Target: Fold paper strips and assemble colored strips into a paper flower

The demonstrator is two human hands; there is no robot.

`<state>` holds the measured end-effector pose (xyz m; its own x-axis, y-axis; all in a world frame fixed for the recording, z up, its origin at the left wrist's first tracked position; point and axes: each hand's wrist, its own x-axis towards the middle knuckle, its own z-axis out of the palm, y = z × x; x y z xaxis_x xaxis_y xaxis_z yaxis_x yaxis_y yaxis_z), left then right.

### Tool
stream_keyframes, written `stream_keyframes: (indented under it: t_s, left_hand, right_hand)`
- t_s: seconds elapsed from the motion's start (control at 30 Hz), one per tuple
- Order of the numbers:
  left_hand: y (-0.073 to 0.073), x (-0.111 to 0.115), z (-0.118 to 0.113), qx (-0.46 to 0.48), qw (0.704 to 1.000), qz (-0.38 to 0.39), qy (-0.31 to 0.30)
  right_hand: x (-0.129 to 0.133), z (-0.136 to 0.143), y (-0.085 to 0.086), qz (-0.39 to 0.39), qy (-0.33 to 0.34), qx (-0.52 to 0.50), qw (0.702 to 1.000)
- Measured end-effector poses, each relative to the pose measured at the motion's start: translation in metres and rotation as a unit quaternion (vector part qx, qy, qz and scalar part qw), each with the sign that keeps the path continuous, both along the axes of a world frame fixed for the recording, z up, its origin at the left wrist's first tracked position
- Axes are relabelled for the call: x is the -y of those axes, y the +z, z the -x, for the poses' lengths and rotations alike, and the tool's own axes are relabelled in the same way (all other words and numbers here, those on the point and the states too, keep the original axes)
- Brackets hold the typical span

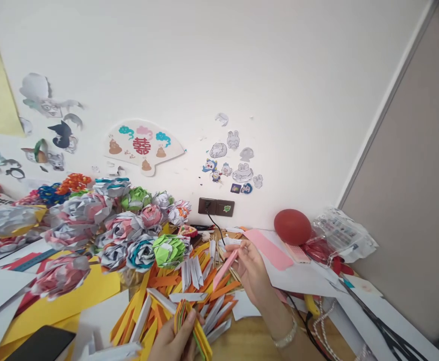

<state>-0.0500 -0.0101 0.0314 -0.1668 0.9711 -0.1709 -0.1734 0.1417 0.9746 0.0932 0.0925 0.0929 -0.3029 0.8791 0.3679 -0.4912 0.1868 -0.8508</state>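
Note:
My left hand (pixel 178 336) is closed round a bundle of folded paper strips (pixel 199 333) in yellow, orange and green, low in the middle of the view. Up and to the right, my right hand (pixel 250 268) pinches the upper end of a folded pink paper strip (pixel 225 269), which slants down to the left. A bracelet circles the right wrist. Beneath and between the hands lies a pile of folded orange, yellow and white strips (pixel 163 296). The green-and-white paper flower (pixel 169 250) stands just behind this pile.
Many folded paper flowers (pixel 124 228) crowd the left and back. A black phone-like slab (pixel 42 343) lies front left on yellow paper (pixel 65 288). At right are a red balloon (pixel 292 226), pink paper (pixel 268 249), a plastic bag (pixel 345 235) and black scissors (pixel 379 321). A cable runs from the wall socket (pixel 207 206).

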Motion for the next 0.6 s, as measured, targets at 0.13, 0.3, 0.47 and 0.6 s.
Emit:
stream_keyframes:
  t_s: [0.13,0.3,0.47,0.6]
  left_hand:
    - [0.005,0.01,-0.009,0.027,0.999,0.02,-0.04]
    - [0.003,0.015,-0.014,-0.053,0.992,0.021,-0.115]
    - [0.008,0.013,-0.008,-0.27,0.954,-0.098,-0.086]
    - [0.006,0.013,-0.002,-0.378,0.91,-0.132,-0.109]
  right_hand:
    - [0.045,-0.01,-0.02,-0.003,0.003,0.081,0.997]
    - [0.062,-0.025,-0.033,-0.097,0.004,0.139,0.986]
    - [0.062,-0.038,-0.022,-0.143,0.036,0.236,0.96]
    - [0.061,-0.04,-0.01,-0.188,0.058,0.423,0.884]
